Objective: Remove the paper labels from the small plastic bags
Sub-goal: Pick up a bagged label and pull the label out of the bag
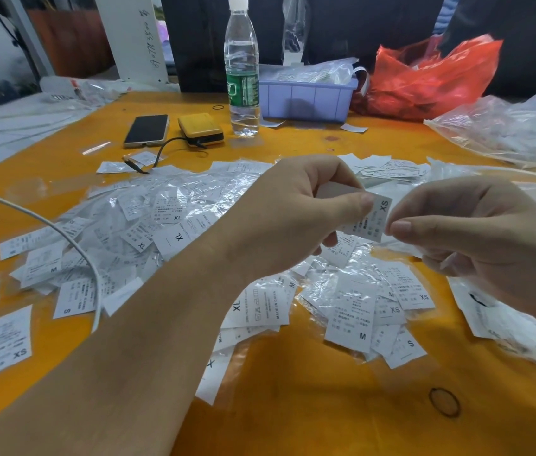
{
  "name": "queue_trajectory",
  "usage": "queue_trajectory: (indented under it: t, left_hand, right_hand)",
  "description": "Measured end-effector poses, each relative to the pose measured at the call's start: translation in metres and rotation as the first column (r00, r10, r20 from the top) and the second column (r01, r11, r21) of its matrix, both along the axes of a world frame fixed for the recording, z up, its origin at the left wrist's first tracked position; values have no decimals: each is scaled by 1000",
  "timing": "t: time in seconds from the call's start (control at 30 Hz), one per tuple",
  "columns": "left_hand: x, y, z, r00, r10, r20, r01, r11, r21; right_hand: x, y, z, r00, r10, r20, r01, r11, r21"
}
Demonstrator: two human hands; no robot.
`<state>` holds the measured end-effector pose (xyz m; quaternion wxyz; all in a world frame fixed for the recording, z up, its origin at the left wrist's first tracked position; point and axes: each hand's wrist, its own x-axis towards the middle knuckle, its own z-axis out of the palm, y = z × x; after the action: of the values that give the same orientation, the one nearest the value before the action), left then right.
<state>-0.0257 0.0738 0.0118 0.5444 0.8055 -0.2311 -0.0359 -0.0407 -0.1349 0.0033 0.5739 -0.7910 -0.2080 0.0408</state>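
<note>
Both hands meet above the middle of the bench [293, 406], sharing one small item: the left hand [296, 212] pinches a paper label [370, 222] between thumb and curled fingers, and the right hand [477, 225] nips the label's other edge with thumb and forefinger. It is a thin white rectangle printed "XS" with rows of fine text (whether a plastic bag still covers it is hard to tell, though a pale film shows by the left fingers). Below the hands lies a wide heap [168, 218] of similar labels in crinkled, glossy clear bags, marked XL, M, S and XS, spread over the smooth orange bench top. A white cable [72, 245] curves across the heap on the left. Farther back lie a dark phone [146, 130], flat and slab-like, a yellow box-shaped power bank [201, 130] with a black lead, and a clear ribbed water bottle [241, 67] with a green wrapper and white cap. Behind it sits a lilac plastic bin [306, 98] with more bags inside, beside a crumpled red plastic bag [424, 83]. Large clear sacks [507, 126] lie at the right edge.
</note>
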Motion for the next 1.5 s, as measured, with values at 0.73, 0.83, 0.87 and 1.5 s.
queue_trajectory:
  t: [0.73,0.83,0.87,1.5]
  left_hand:
    - [4,-2,-1,976,4,-220,-42,985,-169]
    - [4,-2,-1,985,-9,-175,-18,988,-152]
    - [3,-3,-2,987,-17,-160,-7,989,-151]
    - [4,-3,-5,994,-21,-111,12,997,-78]
  right_hand:
    - [-4,13,-7,982,-182,-43,187,960,209]
    - [-5,13,-7,983,-176,-59,185,955,232]
    - [-5,13,-8,982,-176,-66,187,954,235]
    - [-4,11,-7,985,-94,-145,116,982,147]
